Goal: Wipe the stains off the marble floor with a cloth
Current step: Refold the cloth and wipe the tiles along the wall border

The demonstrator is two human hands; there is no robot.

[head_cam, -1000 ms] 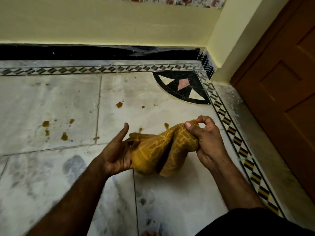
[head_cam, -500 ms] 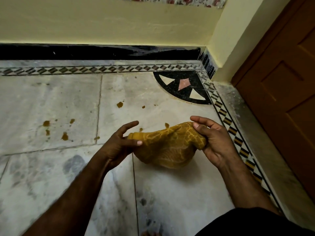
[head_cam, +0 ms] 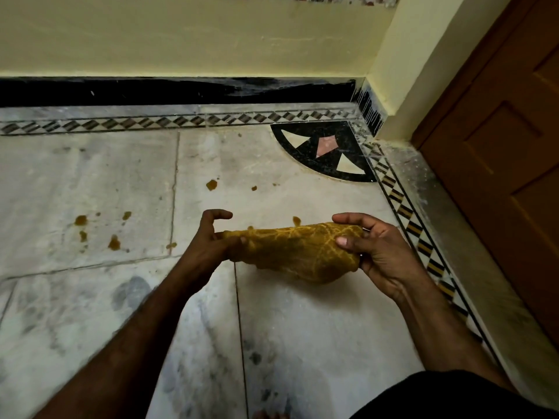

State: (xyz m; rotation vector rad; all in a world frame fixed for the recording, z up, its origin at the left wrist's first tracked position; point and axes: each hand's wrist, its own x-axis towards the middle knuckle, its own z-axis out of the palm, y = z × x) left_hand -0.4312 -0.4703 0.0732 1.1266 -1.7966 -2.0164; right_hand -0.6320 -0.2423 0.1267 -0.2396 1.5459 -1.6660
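both hands hold yellow cloth (head_cam: 298,254) in air above marble floor (head_cam: 317,328), bunched betw them. left hand (head_cam: 208,240) pinches cloth's left end, index finger curled free above. right hand (head_cam: 373,247) grips right end, thumb on top. brown stains (head_cam: 114,243) on floor at left, more (head_cam: 211,184) past cloth twd corner inlay (head_cam: 325,151). door (head_cam: 508,152) at right.

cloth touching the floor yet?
No: the cloth hangs stretched between the left hand and right hand, above the marble floor.
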